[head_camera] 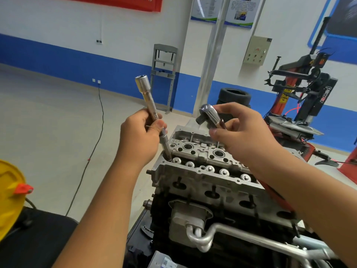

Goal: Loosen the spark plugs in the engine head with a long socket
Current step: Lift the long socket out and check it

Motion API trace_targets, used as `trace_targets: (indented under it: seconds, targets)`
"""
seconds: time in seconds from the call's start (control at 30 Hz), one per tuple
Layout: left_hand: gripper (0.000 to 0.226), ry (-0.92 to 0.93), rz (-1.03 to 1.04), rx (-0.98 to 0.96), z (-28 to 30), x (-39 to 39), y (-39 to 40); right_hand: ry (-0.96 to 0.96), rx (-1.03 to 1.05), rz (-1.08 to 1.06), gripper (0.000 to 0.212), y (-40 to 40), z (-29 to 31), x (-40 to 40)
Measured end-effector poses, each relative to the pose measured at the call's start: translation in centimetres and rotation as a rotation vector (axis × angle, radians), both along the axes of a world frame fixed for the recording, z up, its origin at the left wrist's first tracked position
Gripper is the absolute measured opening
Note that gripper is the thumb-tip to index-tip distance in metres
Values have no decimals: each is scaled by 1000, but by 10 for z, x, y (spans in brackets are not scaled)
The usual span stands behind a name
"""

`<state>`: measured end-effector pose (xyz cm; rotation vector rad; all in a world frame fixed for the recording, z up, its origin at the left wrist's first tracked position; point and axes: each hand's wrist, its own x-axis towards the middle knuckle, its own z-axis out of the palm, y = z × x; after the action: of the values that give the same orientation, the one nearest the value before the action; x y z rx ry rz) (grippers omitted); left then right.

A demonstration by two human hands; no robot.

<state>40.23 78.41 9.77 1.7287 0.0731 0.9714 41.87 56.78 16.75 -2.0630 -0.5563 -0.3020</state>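
Chrome long socket (149,101) stands tilted, lower end in the leftmost plug well of the engine head (202,161), top drive end free. Left hand (139,136) fingers curled round its shaft. Right hand (241,132) pinches ratchet (209,117) near its head, drive square apart from socket. Risk: tilted socket not seated on plug, could slip or crack it once torque applied.

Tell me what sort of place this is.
Probably an auto repair training workshop: a bare aluminium engine head on a stand, a red-and-black tyre-changing machine and stacked black tyres against the blue-striped wall.
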Motion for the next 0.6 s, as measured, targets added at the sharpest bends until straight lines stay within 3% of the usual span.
trace_targets:
  seconds: [0.13,0.4,0.6]
  targets:
    - [9,-16,57,125,1,-1,-11,-70,-22,-23,36,7,4,-2]
    - [6,-19,19,70,-2,0,-24,-241,11,56,39,33,36,-6]
    - [10,-26,13,132,0,-1,-24,-440,-94,66,46,49,74,-13]
